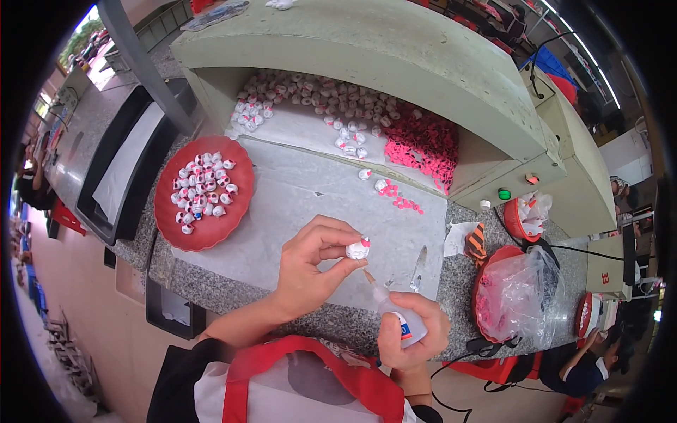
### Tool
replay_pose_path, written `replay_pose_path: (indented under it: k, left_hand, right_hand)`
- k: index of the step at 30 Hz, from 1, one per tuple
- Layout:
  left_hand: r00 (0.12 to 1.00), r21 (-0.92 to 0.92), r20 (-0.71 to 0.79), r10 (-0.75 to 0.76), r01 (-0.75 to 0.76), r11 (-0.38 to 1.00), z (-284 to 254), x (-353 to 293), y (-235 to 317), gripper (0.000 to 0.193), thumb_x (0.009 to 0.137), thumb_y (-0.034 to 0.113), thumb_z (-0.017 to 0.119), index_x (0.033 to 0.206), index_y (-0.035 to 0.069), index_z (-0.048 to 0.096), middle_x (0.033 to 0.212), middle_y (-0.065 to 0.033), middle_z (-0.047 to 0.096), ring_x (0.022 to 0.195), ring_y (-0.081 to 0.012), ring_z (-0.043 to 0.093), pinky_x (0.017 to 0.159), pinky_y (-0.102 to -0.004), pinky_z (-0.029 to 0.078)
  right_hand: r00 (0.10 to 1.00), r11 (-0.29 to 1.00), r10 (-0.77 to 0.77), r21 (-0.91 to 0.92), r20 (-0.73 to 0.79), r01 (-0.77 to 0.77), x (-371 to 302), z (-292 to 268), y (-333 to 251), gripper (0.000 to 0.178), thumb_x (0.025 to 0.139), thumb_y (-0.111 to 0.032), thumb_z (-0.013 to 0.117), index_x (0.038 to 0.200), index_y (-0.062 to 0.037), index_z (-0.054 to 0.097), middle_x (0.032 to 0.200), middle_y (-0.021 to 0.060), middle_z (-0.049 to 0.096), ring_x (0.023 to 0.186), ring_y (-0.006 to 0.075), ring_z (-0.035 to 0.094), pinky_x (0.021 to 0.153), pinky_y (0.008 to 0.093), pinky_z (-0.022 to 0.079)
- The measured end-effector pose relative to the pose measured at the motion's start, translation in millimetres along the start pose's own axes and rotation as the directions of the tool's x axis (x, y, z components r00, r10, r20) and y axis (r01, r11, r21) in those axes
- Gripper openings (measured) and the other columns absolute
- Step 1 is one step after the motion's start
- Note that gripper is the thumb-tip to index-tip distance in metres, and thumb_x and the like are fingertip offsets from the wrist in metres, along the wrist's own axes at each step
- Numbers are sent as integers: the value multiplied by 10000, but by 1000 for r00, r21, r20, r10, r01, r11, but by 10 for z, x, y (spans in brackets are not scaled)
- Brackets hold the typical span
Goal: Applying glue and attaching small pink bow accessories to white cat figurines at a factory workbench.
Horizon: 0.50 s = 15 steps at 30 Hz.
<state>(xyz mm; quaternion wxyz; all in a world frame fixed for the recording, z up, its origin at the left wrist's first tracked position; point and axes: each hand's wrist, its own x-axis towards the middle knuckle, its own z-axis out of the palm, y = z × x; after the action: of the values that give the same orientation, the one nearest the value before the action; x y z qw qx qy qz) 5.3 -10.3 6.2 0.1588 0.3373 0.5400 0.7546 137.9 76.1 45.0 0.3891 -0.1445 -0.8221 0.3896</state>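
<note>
Between thumb and fingers, my left hand (317, 259) pinches a small white skull-like piece (357, 249) with a pink patch on it. My right hand (416, 330) is wrapped round a clear squeeze bottle (400, 317) with a narrow tip, tilted up to the left. The tip points at the piece from just below; whether it touches cannot be made out. Beyond my hands, a few small flat pink pieces (405, 203) lie on the white paper (296, 204) near another white piece (364, 174). Over to the left, a red scalloped plate (168, 224) carries several similar white pieces with pink marks.
A pale metal housing (352, 44) overhangs many white pieces (338, 99) and a heap of pink pieces (422, 148). A knife-like blade (419, 264) lies right of my hands, near a plastic-covered red basin (486, 299). Black trays (127, 166) stand left. A person (592, 366) sits far right.
</note>
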Motion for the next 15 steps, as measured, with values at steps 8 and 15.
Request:
replay_pose_path:
  k: [8, 15]
  left_hand:
    - [998, -70, 22, -56, 57, 996, -10, -3, -8, 288, 691, -160, 579, 944, -55, 491, 984, -138, 479, 912, -214, 565, 774, -303, 522]
    - [969, -233, 49, -242, 247, 941, -48, 32, 63, 325, 701, -145, 580, 995, -51, 479, 1011, -160, 527, 952, -243, 568, 775, -320, 511]
  right_hand:
    - [999, 1000, 30, 0, -43, -30, 4, 22, 32, 213, 673, -167, 606, 817, -11, 594, 735, 94, 614, 614, 196, 586, 570, 262, 452]
    - [999, 1000, -31, 3, -44, 31, -10, 18, 45, 220, 664, -162, 604, 821, -8, 592, 740, 101, 611, 606, 196, 583, 564, 259, 452]
